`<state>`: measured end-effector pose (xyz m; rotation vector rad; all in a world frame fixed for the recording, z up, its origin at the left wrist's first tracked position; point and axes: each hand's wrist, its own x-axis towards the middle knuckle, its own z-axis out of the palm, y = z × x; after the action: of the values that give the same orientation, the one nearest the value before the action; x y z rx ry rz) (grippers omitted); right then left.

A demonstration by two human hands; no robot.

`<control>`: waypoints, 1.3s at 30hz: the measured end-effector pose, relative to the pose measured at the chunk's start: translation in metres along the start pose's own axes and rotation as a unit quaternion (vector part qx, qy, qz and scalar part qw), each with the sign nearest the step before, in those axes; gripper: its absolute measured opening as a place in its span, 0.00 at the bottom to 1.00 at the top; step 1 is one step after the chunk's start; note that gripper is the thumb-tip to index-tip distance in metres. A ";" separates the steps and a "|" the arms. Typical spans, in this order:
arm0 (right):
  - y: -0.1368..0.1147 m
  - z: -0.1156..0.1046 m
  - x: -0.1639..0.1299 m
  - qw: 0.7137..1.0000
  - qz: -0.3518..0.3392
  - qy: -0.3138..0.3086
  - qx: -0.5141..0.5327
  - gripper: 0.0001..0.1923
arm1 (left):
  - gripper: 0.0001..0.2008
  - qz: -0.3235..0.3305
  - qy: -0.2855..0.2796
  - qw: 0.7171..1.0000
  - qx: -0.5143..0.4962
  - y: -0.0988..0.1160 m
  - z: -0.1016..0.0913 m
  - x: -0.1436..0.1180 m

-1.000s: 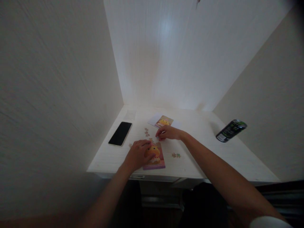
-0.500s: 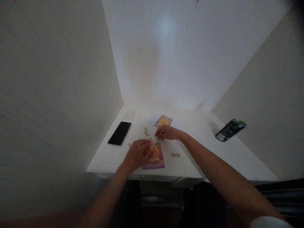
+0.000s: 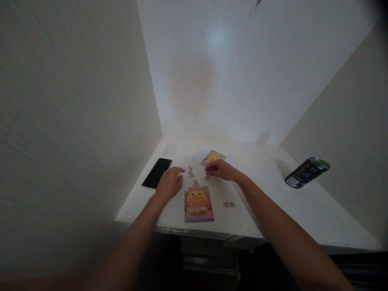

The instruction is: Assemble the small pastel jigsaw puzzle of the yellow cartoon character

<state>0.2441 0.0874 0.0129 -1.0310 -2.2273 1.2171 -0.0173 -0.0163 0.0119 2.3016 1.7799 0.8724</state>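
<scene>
White wall panels close in on three sides of a pale desk (image 3: 273, 202), and from my remote seat I look down on it over both forearms. Near the front edge lies the part-built jigsaw (image 3: 198, 204), a pink picture of a yellow chick with its top edge ragged where bits are missing, and neither hand touches it. My left hand (image 3: 169, 184) rests palm down on the desk just beside the jigsaw's upper left corner, fingers loosely together and reaching toward a few loose pieces (image 3: 190, 173) scattered above the picture; I see nothing gripped in it. My right hand (image 3: 220, 169) lies just beyond the jigsaw's upper right corner, fingers curled in with the tips drawn close at a small piece (image 3: 207, 177) on the desk, though at this size I cannot tell whether they truly pinch it. Behind that hand lies a reference card (image 3: 212, 157) with the same chick picture, partly on a white sheet. Two more pieces (image 3: 229, 204) lie to the right of the jigsaw. A dark phone (image 3: 157, 172) lies face up to the left of my left hand, and a black and green can (image 3: 306, 173) stands well apart on the right.
</scene>
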 end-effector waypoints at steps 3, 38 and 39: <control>0.006 0.002 -0.003 0.998 -0.007 0.046 0.045 0.11 | 0.12 0.040 -0.071 0.997 0.001 0.002 0.006 0.030; 0.006 0.017 -0.011 0.976 0.000 0.083 0.203 0.11 | 0.06 -0.051 -0.288 0.942 -0.165 0.013 -0.050 0.020; 0.003 0.018 -0.012 0.975 0.004 0.078 0.206 0.10 | 0.08 -0.060 -0.275 0.941 -0.187 0.017 -0.048 0.022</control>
<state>0.2414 0.0696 0.0002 -0.9308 -1.7525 1.4653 -0.0231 -0.0138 0.0665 1.9159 1.3569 0.4313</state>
